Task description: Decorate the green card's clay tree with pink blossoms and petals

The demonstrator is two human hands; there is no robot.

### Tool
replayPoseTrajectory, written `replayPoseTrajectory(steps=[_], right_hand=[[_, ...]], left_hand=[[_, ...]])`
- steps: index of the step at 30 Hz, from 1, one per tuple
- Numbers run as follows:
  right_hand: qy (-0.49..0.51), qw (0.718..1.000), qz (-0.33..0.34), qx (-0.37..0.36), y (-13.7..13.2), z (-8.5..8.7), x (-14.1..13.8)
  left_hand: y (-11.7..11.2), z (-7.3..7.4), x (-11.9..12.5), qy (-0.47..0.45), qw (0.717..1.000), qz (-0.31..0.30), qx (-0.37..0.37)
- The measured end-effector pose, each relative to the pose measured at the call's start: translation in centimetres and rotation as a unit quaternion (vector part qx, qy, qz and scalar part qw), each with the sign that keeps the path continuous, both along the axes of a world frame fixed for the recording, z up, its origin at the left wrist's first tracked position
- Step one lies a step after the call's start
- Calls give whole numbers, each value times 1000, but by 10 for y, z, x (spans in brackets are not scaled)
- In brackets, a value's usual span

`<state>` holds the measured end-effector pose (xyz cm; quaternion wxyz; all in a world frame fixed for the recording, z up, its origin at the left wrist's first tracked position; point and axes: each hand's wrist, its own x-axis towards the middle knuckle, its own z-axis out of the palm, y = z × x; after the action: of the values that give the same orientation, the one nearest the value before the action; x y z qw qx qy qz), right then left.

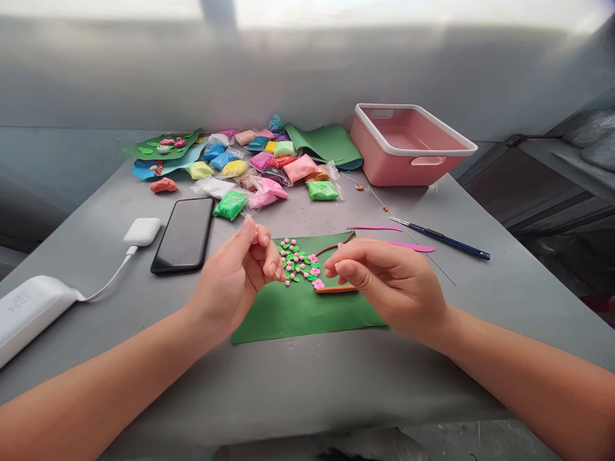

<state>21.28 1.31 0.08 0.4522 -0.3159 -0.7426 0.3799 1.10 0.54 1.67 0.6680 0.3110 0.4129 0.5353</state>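
My left hand (243,272) is raised above the left side of a green sheet (288,314), thumb and forefinger pinched together and the other fingers curled. Whatever lies in that pinch is too small to make out. Over the sheet's right side, my right hand (391,288) has its fingers bent and the thumb drawn in against them; any held thing is hidden. Between the hands, the sheet carries clay work: green leaves with small pink balls (293,259), pink flowers (318,283), an orange strip (334,290) and a brown curved strip (336,245). My right hand covers part of it.
Several bagged clay packs (269,160) lie at the back, beside folded green sheets (327,144) and a pink basket (403,153). A phone (185,234), charger case (143,231) and white power bank (36,314) are left; pink tools (413,246) and a blue-handled tool (446,239) right.
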Motion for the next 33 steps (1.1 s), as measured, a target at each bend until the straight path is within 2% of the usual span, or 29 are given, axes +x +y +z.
replayPoseTrajectory(steps=[7,14,24,26,30,33], right_hand=[[9,999,-2,49,2,-1,1],[12,999,-6,41,3,-3,1],[24,996,17,81,1,1,2],[19,996,3,89,1,2,3],[36,992,-75,96,4,7,6],[35,990,-91,103,5,9,8]], left_hand=[[0,-1,1,8,1000,6,-4],[0,-3,0,10,1000,12,-11],[2,-3,0,12,1000,8,-10],[1,-4,0,12,1000,9,-12],[0,-5,-1,6,1000,7,-7],[0,-6,-1,0,1000,7,-5]])
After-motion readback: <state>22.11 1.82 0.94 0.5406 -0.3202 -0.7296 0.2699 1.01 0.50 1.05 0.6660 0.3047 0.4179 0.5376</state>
